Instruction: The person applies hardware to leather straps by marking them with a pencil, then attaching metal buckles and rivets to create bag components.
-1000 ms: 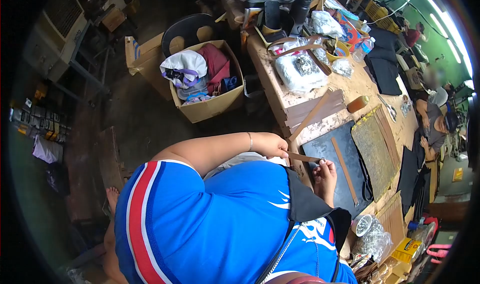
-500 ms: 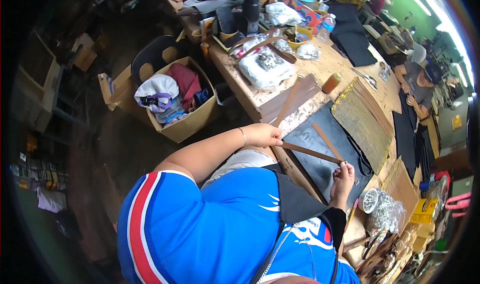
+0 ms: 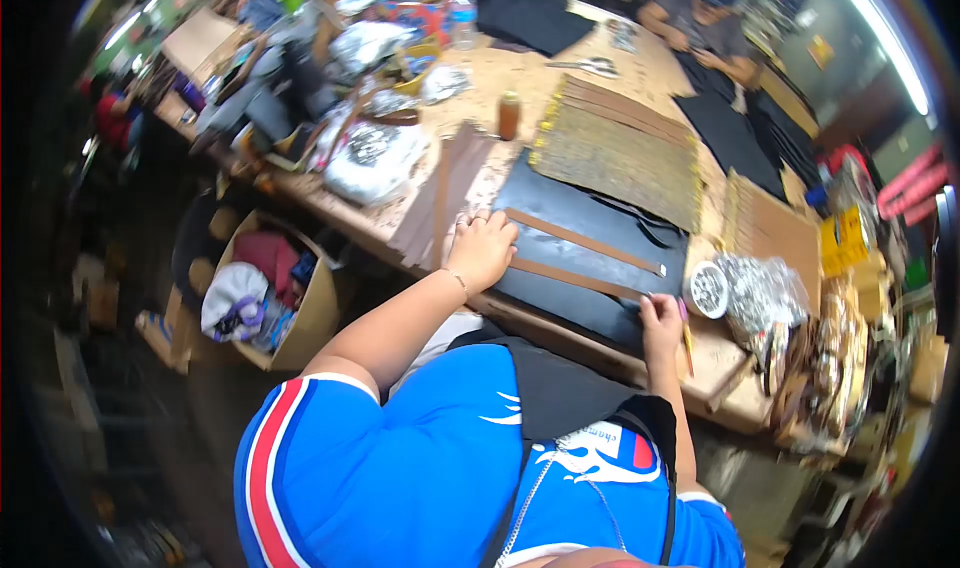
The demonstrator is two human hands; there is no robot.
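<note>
A long brown strap (image 3: 580,277) lies low across the black board (image 3: 570,313) between my two hands. My left hand (image 3: 482,251) rests over the strap's left end, its fingers bent down onto it. At the other end, my right hand (image 3: 660,325) pinches the strap's tip between thumb and fingers; a small light spot shows there. A second brown strap (image 3: 585,240) runs nearly parallel just beyond, with a small pale piece at its right end. Near my left hand, a narrow brown strip (image 3: 441,193) lies over wider brown pieces (image 3: 470,168).
Beyond the board are a yellow-edged worn mat (image 3: 620,143), an amber bottle (image 3: 509,116) and scissors (image 3: 590,66). A white tub of small metal parts (image 3: 708,290) and a plastic bag (image 3: 760,293) stand right. A cardboard box (image 3: 310,313) is on the left. A co-worker (image 3: 705,28) sits opposite.
The strap has come down from above the board to lie along it. My left hand has turned from a pinch to palm-down over the strap. The camera view has swung right.
</note>
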